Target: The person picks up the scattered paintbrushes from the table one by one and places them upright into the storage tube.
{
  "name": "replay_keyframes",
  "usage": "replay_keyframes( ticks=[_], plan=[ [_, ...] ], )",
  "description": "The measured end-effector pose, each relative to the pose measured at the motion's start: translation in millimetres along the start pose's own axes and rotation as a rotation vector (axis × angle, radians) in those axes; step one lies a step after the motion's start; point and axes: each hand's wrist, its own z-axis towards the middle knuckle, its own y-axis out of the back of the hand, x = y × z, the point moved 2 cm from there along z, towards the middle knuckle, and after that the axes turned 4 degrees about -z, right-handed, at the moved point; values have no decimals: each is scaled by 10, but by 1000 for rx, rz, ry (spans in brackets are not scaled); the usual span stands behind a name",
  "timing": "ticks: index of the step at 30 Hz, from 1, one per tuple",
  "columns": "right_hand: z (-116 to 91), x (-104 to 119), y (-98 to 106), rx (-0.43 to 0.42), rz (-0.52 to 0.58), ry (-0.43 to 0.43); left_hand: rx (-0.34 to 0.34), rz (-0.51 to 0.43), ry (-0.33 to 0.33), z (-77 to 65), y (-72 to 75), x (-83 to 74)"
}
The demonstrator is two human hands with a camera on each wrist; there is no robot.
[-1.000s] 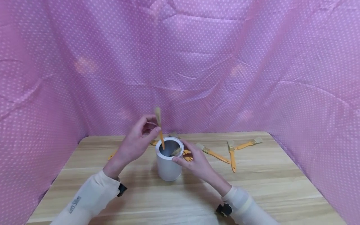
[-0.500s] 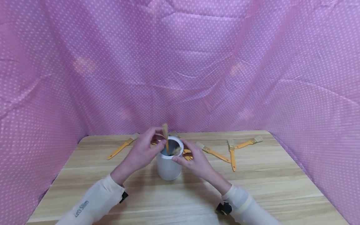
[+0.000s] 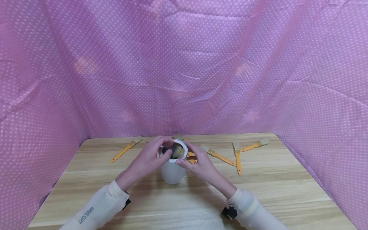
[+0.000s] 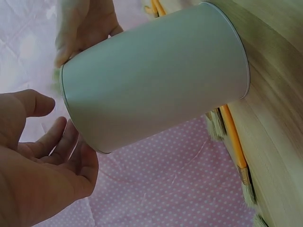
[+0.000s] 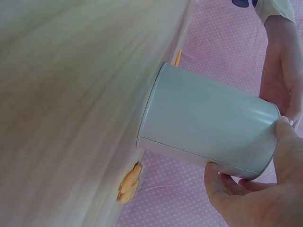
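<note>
A white cylindrical can stands upright on the wooden table, its round mouth facing up. Tan paintbrush bristles show inside the mouth; the handles there are hidden by the wall. My right hand grips the can near its rim from the right, thumb in front and fingers behind, as the right wrist view also shows. At the left of the mouth is my left hand, thumb and fingers apart. In the left wrist view nothing lies between that hand's thumb and fingers.
One orange-handled paintbrush lies left of the can. To the right lie a slanting brush, an upright-lying brush and another brush. Orange handles show behind the can. Pink dotted cloth hangs around the table.
My left hand has lowered a paintbrush handle-first into the can and let it go, moving down and right to the mouth. My right hand keeps holding the can.
</note>
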Motion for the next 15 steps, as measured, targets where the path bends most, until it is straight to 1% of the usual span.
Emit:
replay_keyframes(
  ticks=[3, 9, 15],
  plan=[
    [-11, -72, -3, 3, -13, -5, -17, -3, -1, -16, 6, -3],
    [-40, -91, 10, 2, -39, -6, -44, 10, 45, -54, 59, 45],
    [-57, -81, 8, 2, -46, -6, -98, 59, 53, -65, 219, 157]
  ],
)
